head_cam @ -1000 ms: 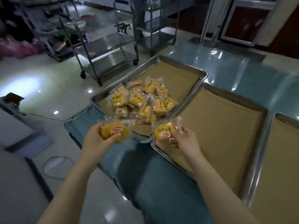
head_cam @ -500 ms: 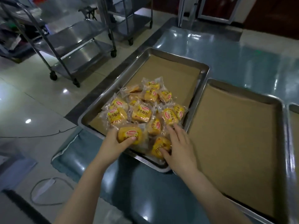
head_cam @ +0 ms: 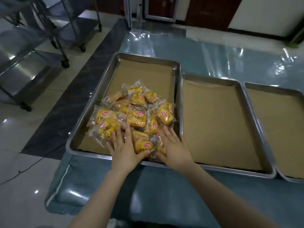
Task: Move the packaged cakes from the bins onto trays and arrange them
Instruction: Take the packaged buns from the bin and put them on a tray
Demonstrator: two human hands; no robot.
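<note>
Where the cakes lie: crinkly clear-wrapped heap, near end of the leftmost paper-lined steel tray.
Hands: left hand and right hand flat, fingers straight, on the heap.

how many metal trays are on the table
3, side by side: the left tray holds the packaged cakes; the middle tray and the right tray show only brown paper. The right one is cut off, so more may lie beyond.
</note>
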